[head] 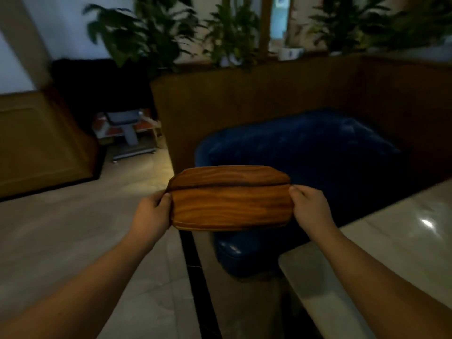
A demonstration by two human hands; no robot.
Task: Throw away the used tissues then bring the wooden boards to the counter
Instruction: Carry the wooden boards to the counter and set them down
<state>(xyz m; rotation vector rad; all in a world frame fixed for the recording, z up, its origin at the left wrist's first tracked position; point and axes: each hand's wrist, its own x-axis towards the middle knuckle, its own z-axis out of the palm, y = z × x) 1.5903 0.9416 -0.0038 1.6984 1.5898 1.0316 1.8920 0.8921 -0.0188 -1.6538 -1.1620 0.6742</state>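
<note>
Stacked wooden boards (pixel 231 199), brown with dark grain and rounded corners, are held flat in front of me at chest height. My left hand (pixel 152 212) grips their left edge, thumb on top. My right hand (pixel 309 207) grips the right edge the same way. The stack shows two boards, the upper one set slightly farther back. No tissues are in view.
A blue padded seat (pixel 305 152) sits in a wooden booth (pixel 244 99) topped with plants (pixel 151 33). A pale marble table (pixel 391 253) juts in at the lower right. Pale tiled floor (pixel 73 228) opens to the left, with a small cart (pixel 129 133) and wooden panelling (pixel 36 143) beyond.
</note>
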